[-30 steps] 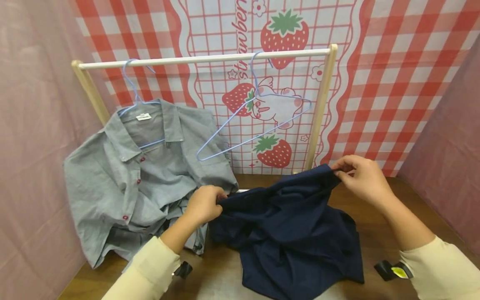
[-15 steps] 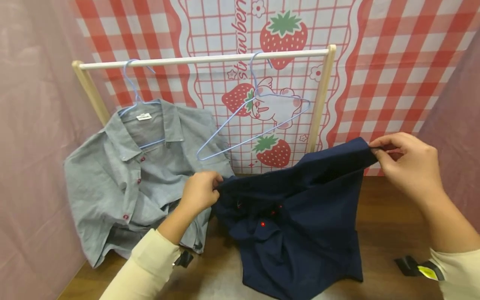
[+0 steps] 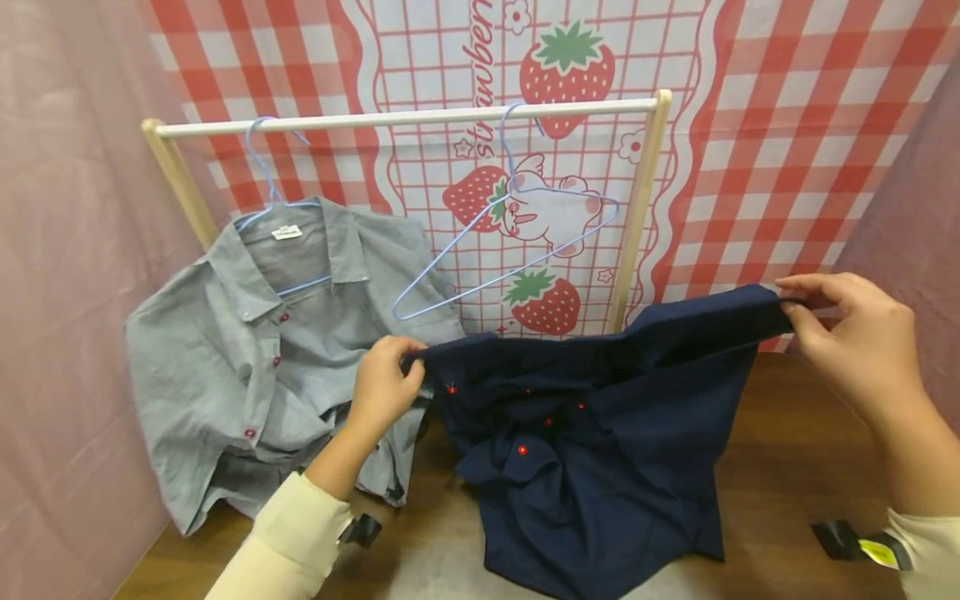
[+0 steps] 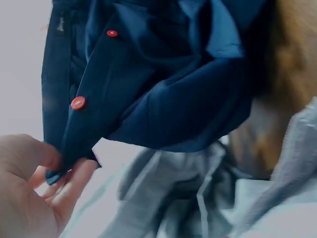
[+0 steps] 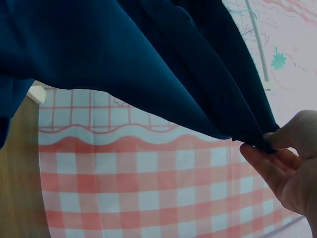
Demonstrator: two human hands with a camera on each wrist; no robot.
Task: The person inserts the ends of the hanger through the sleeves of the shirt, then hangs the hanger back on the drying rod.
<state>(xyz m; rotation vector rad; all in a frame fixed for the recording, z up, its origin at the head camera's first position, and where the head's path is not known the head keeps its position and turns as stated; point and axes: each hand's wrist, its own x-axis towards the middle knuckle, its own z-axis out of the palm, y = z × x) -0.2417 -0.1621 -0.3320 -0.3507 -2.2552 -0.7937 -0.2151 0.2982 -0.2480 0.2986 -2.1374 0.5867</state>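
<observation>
A dark navy shirt (image 3: pixel 600 467) with small red buttons is stretched between both hands, its lower part draping onto the wooden table. My left hand (image 3: pixel 386 379) pinches one end of its upper edge, in front of the grey shirt. In the left wrist view, that hand (image 4: pixel 37 183) grips a corner below a red button (image 4: pixel 78 102). At the other end, my right hand (image 3: pixel 862 342) pinches the raised corner. The right wrist view shows the thumb and fingers of this hand (image 5: pixel 292 163) holding the cloth tip. Folds hide part of the navy shirt's front.
A white rail (image 3: pixel 405 119) on wooden posts stands behind. On its left hangs a grey shirt (image 3: pixel 176 350) on a blue hanger; a bare blue hanger (image 3: pixel 480 292) hangs to the right. Pink cloth (image 3: pixel 60 333) borders the left side. The wooden table (image 3: pixel 787 467) lies below.
My right hand has moved right and upward with its corner, while the left has shifted slightly up and left. The navy shirt's upper edge is spread wider, and several red buttons now show.
</observation>
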